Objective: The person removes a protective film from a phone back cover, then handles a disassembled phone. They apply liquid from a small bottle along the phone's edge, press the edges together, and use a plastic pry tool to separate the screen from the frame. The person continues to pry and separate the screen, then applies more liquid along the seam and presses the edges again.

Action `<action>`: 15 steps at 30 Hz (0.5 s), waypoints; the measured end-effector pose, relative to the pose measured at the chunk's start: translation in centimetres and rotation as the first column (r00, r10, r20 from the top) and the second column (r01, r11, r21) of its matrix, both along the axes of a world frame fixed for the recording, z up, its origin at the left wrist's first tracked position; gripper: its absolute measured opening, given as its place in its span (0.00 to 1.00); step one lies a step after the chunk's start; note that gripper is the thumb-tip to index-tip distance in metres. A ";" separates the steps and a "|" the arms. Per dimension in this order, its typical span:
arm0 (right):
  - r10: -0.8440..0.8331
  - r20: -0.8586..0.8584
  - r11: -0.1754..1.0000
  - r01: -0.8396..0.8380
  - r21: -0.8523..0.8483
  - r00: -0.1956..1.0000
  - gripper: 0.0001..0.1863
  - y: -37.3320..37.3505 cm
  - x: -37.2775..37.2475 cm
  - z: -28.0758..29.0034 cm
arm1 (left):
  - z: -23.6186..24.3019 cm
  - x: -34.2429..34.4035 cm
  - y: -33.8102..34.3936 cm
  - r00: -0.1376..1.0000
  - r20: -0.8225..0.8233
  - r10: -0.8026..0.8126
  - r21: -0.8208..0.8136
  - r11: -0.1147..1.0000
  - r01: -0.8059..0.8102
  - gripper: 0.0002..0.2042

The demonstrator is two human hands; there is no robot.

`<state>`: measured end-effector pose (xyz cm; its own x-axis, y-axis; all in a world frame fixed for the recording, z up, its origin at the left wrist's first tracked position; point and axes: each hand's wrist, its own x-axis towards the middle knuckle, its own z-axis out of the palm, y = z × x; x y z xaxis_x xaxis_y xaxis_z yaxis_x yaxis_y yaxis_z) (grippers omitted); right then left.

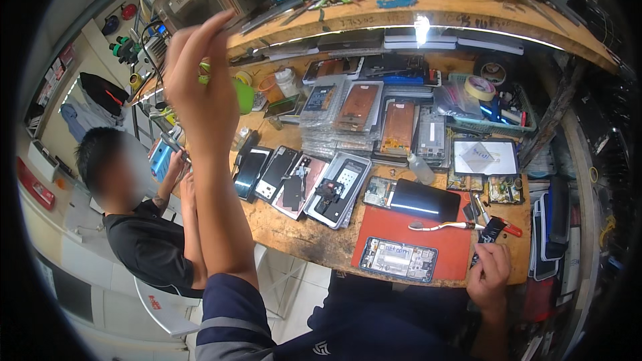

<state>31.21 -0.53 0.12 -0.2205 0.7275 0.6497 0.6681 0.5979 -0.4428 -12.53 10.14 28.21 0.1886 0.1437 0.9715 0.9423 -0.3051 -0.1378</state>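
My left hand (204,83) is raised high in front of the upper shelf, slightly blurred, its fingers stretched out and nothing visible in them. At the bench's right front, my right hand (491,274) has its fingers curled around the lower end of a black flat strip-like piece (491,230) with light markings. Left of it, an opened phone frame (398,259) with exposed inner parts lies on a red mat (374,227). Behind that lies a dark phone screen (424,200), beside an exposed circuit board (380,191). A white toothbrush (445,226) lies by the right hand.
Phone housings (341,190) lie at the bench's middle left, with stacked phone parts in bubble wrap (341,130) behind. A small bottle (420,169) stands near the screen. A green basket (525,120) holds tape and tools. A wooden shelf (301,27) overhangs. At left sits another person (144,247).
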 end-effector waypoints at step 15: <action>-0.028 0.076 1.000 0.027 0.005 0.997 0.21 -0.8 0.6 0.0 | 0.2 1.0 4.7 0.994 -0.047 -0.101 0.021 0.995 0.102 0.16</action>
